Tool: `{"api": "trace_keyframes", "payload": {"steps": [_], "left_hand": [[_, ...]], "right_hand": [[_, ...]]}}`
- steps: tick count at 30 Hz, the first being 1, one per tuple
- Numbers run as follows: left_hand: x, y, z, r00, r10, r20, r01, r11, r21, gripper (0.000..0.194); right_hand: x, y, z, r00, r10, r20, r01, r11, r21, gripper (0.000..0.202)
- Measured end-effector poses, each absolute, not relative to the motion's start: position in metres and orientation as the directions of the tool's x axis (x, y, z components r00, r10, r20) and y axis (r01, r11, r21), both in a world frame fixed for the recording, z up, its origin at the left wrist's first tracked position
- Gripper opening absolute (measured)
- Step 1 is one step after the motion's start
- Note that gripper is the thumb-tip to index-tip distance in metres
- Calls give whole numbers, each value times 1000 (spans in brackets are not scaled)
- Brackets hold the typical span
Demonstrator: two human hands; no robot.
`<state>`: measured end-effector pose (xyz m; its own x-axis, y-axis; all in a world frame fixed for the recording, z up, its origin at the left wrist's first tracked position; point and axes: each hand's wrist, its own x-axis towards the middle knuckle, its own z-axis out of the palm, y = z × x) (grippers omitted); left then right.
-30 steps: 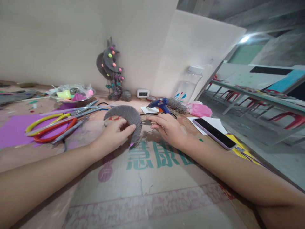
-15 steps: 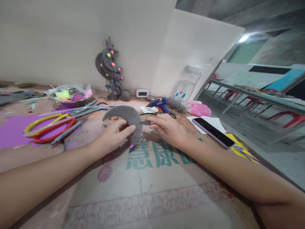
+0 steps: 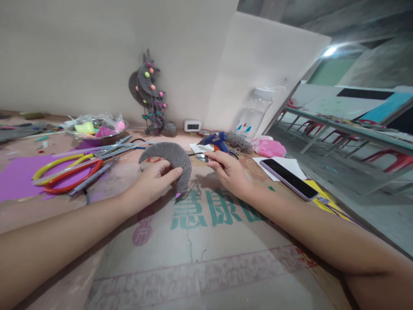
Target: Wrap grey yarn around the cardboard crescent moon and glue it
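Observation:
My left hand [image 3: 158, 177] is closed on a crescent [image 3: 172, 154] wound with grey yarn, thumb on its near face. A bit of purple [image 3: 178, 195] shows at the crescent's lower tip, with a loose yarn end [image 3: 190, 189] beside it. To the right, my right hand [image 3: 229, 173] pinches a small metal tool [image 3: 203, 158] with a shiny, pointed end, apart from the crescent. The fingers hide most of that tool, so its exact kind is unclear. A blue glue gun [image 3: 215, 139] lies just behind my right hand.
Scissors with yellow and red handles [image 3: 69, 172] lie on purple sheets [image 3: 19, 176] at left, near a metal bowl [image 3: 97, 134]. A decorated crescent hanging [image 3: 151, 88], small clock [image 3: 192, 126], grey yarn [image 3: 240, 143] and bottle [image 3: 253, 114] stand behind. A phone [image 3: 288, 180] is at right.
My right hand has drawn slightly right and back from the crescent, and the tool's shiny end now shows. The left hand and crescent have barely shifted.

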<state>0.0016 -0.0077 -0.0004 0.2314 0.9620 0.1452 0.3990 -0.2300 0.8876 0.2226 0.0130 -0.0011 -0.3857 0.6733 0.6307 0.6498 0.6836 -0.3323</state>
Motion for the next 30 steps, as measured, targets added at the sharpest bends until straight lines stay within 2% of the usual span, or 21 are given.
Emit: {"api": "trace_keyframes", "payload": {"steps": [6,15,21,26,30], "left_hand": [[0,-6,-4,243,959,148,344,-227,911,28],[3,-9,-1,276,957,85,218,-148,965,25],[4,-13,5,272,958,94,211,-155,965,22],[5,-15,7,299,953,58,101,-92,991,19],[5,-16,9,318,947,40,94,-74,993,17]], "right_hand": [[222,13,1,-409,697,589,648,676,-351,29],[222,13,1,-462,636,618,632,725,-273,31],[223,12,1,-480,649,590,609,731,-308,30],[221,9,3,-487,649,585,567,744,-353,29],[221,10,2,-487,623,612,545,765,-344,28]]}}
